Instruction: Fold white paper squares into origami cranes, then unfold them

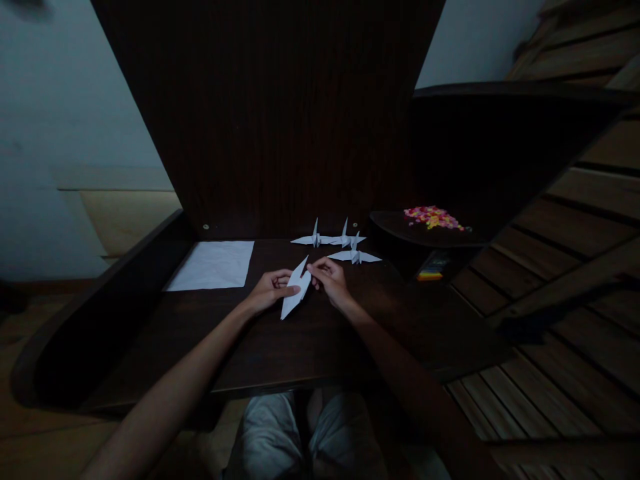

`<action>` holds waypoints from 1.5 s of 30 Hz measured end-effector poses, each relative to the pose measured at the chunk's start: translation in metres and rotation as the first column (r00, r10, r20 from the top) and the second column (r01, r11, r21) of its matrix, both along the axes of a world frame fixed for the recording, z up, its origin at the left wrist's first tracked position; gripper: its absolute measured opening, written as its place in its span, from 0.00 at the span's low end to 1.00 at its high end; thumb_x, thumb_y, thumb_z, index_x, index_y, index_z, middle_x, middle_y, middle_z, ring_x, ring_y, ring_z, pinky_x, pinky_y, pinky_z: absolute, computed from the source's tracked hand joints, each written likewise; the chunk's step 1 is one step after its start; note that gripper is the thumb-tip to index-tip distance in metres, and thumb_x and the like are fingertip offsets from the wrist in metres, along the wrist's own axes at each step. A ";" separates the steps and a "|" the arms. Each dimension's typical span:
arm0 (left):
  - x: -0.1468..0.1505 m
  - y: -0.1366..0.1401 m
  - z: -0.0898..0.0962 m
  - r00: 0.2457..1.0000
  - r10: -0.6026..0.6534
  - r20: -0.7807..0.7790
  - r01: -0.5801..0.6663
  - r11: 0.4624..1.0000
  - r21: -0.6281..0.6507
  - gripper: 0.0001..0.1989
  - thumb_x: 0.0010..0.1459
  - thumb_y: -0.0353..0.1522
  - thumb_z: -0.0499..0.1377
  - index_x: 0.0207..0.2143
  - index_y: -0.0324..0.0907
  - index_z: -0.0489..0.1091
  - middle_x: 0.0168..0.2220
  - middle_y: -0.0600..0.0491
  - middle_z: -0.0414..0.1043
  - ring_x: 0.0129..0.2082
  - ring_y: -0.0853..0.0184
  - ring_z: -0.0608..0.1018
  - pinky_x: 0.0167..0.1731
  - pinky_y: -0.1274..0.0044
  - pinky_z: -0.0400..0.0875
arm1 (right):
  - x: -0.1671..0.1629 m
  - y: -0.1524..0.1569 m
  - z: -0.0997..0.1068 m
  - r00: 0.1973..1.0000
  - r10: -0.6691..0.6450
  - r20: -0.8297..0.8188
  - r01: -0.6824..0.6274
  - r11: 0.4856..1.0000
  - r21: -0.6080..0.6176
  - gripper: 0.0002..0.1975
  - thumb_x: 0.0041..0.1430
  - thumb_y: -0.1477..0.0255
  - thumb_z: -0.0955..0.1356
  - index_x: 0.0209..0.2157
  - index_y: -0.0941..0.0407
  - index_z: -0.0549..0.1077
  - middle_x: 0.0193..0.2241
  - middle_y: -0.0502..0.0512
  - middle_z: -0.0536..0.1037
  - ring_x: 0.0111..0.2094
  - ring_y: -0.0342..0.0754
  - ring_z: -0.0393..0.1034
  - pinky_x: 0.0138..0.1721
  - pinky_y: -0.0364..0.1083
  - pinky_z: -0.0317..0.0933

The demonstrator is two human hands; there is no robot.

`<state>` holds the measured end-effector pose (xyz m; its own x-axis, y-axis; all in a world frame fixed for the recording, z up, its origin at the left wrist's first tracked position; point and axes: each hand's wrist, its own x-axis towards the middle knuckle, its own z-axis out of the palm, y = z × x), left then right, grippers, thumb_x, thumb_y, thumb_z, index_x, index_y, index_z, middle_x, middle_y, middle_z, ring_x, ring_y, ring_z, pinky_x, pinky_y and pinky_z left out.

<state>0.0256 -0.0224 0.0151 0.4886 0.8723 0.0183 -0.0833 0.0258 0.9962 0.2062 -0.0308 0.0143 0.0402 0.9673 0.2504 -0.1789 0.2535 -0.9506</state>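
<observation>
Between my hands, above the dark desk, is a folded white paper crane (295, 293) with its flat pointed parts spread. My left hand (273, 290) grips its left side, thumb pressed on the paper's face. On the other side, my right hand (327, 277) pinches a narrow point of the same paper crane with thumb and index finger. Just behind my hands stand several finished-looking paper cranes (355, 256) with wings out and necks up. A white sheet of paper (215, 265) lies flat to the left of my left hand.
The dark wooden desk (300, 360) has a raised left side panel (100, 300) and a tall back board (280, 120). A small corner shelf (390, 223) on the right bears a pile of small pink, red and yellow pieces (433, 217). Under it is a yellow-orange item (430, 275).
</observation>
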 end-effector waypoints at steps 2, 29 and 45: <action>0.000 0.001 0.000 0.999 0.019 -0.026 -0.018 1.000 0.025 0.21 0.40 0.35 0.71 0.37 0.38 0.73 0.29 0.52 0.77 0.28 0.68 0.77 0.30 0.78 0.69 | 0.000 0.002 -0.001 0.998 -0.053 0.017 0.053 0.999 0.010 0.17 0.41 0.62 0.75 0.27 0.55 0.68 0.21 0.45 0.70 0.18 0.38 0.62 0.15 0.37 0.53; -0.001 0.013 -0.006 0.947 0.312 0.076 -0.319 0.940 0.124 0.24 0.41 0.44 0.69 0.36 0.38 0.73 0.34 0.49 0.77 0.34 0.64 0.77 0.35 0.75 0.70 | -0.011 0.014 -0.027 0.985 0.155 0.079 -0.144 0.980 -0.134 0.27 0.44 0.46 0.69 0.30 0.58 0.76 0.22 0.52 0.74 0.25 0.44 0.70 0.19 0.41 0.66; 0.006 0.010 -0.008 0.938 0.328 0.116 -0.315 0.942 -0.116 0.28 0.34 0.35 0.73 0.39 0.37 0.70 0.35 0.50 0.76 0.33 0.67 0.78 0.40 0.73 0.71 | -0.004 0.012 -0.017 0.996 -0.084 0.005 0.084 0.996 0.001 0.16 0.38 0.62 0.75 0.31 0.56 0.77 0.32 0.55 0.80 0.33 0.49 0.74 0.35 0.48 0.70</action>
